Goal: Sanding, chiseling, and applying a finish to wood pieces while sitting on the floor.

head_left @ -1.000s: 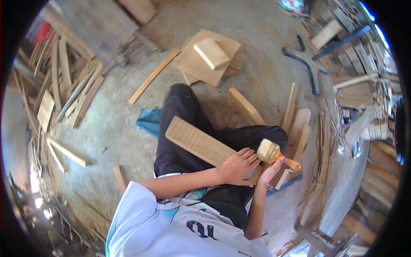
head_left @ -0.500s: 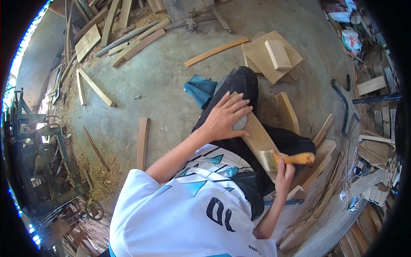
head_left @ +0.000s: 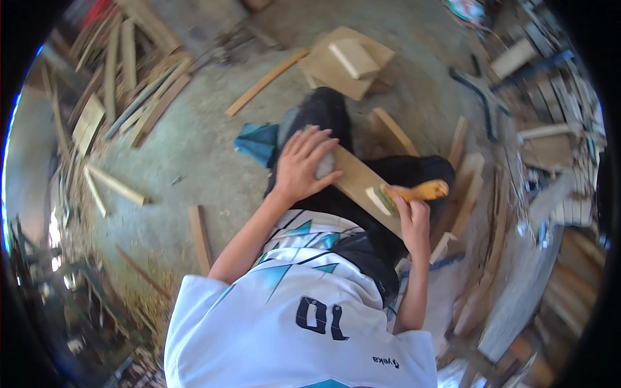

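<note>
A flat wooden board point(head_left: 362, 183) lies slantwise across my dark-trousered legs. My left hand point(head_left: 303, 165) rests at its far-left end with the fingers spread and the thumb reaching onto the wood. Beside that thumb shows a round grey patch point(head_left: 325, 165); what it is I cannot tell. In my right hand point(head_left: 413, 220) is a paintbrush point(head_left: 425, 190) with an orange-yellow wooden handle, gripped near its collar. Its pale bristles touch or hover just over the board's near half. The handle points to the right.
A teal cloth point(head_left: 257, 143) lies left of my knee. Ahead, a wood block point(head_left: 352, 58) sits on a square panel point(head_left: 312, 61). Loose wood pieces point(head_left: 472, 187) stand close on my right. Lumber point(head_left: 158, 113) lies at the far left, a black-edged frame point(head_left: 482, 97) at the right.
The whole view has turned and shifted, so the scene sits further left. The brush has moved slightly up the board toward my left hand. My left hand stays at the board's end.
</note>
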### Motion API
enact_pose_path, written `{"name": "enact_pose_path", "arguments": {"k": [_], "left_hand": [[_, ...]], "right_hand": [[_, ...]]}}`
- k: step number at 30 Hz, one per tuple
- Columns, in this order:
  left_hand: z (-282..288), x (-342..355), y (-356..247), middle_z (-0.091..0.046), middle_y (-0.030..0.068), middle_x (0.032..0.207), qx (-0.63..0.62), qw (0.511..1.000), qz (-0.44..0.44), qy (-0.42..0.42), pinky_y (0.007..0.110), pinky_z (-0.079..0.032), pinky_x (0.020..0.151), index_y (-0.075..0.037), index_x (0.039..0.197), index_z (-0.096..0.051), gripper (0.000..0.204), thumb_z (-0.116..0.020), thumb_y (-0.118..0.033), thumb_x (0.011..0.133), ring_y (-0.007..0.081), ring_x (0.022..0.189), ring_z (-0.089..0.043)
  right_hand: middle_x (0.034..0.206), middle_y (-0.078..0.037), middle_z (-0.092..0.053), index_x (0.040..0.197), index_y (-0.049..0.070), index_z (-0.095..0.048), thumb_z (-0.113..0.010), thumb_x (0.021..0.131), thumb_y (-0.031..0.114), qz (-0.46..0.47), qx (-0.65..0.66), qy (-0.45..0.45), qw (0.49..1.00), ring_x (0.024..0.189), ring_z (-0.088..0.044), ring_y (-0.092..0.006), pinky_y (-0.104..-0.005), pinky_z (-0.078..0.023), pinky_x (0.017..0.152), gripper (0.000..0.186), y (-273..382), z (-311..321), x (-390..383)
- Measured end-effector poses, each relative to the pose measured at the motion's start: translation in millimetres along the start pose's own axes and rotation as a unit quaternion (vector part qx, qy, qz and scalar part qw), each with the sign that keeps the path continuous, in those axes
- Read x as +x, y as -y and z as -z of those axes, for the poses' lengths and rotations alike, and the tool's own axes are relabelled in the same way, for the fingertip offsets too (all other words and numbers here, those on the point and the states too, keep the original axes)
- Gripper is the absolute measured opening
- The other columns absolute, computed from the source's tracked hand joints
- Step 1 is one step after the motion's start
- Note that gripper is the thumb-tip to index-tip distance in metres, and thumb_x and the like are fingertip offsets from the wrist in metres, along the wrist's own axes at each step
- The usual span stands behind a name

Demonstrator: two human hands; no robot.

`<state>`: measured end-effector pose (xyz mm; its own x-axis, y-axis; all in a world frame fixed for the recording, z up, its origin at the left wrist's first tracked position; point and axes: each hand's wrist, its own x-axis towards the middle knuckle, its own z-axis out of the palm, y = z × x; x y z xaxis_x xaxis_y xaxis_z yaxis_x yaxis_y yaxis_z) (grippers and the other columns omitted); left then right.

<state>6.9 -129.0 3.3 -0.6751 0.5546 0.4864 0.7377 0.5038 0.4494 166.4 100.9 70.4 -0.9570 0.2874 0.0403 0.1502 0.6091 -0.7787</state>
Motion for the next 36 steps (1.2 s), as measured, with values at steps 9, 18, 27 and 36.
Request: {"name": "enact_pose_path", "arguments": {"k": [9, 18, 27, 36], "left_hand": [[4.2, 8.7, -17.5, -0.055, 0.0071, 0.135, 0.003, 1.0, 0.013, 0.02, 0.046, -0.03, 0.112, -0.012, 0.126, -0.06, 0.06, -0.072, -0.045, 0.077, 0.0296, 0.132, -0.044], [-6.4, 27.8, -27.8, -0.056, 0.0088, 0.132, 0.008, 0.999, -0.005, 0.043, 0.049, -0.03, 0.111, -0.01, 0.122, -0.061, 0.055, -0.071, -0.041, 0.078, 0.03, 0.129, -0.047], [-10.8, 31.0, -28.4, -0.055, 0.0089, 0.133, 0.012, 0.999, 0.011, 0.044, 0.046, -0.031, 0.111, -0.011, 0.123, -0.06, 0.052, -0.071, -0.035, 0.078, 0.0292, 0.131, -0.046], [-36.7, -10.3, 52.6, -0.061, 0.015, 0.124, -0.2, 0.921, 0.238, -0.234, 0.037, -0.038, 0.102, 0.001, 0.127, -0.056, 0.043, -0.061, -0.019, 0.089, 0.0263, 0.117, -0.053]], "right_hand": [[0.078, -0.02, -0.065, 0.085, -0.005, -0.066, -0.062, 0.094, 0.026, 0.001, 0.06, 0.039, 0.997, 0.067, -0.062, -0.036, -0.0399, -0.047, 0.06, 0.032, 12.7, 8.7, 3.4], [0.088, -0.014, -0.068, 0.095, 0.003, -0.065, -0.061, 0.094, 0.021, -0.007, -0.055, -0.167, 0.984, 0.079, -0.066, -0.0335, -0.04, -0.052, 0.066, 0.019, -18.0, -20.8, 25.6], [0.092, -0.011, -0.072, 0.107, -0.002, -0.068, -0.061, 0.096, 0.02, -0.039, 0.235, 0.047, 0.97, 0.085, -0.066, -0.0126, -0.0294, -0.05, 0.073, 0.025, -21.0, -12.2, 27.9], [0.089, -0.011, -0.071, 0.104, -0.002, -0.068, -0.057, 0.099, 0.024, -0.02, 0.234, -0.099, 0.967, 0.074, -0.063, -0.0141, -0.0293, -0.048, 0.067, 0.029, -52.4, -46.1, 36.2]]}}
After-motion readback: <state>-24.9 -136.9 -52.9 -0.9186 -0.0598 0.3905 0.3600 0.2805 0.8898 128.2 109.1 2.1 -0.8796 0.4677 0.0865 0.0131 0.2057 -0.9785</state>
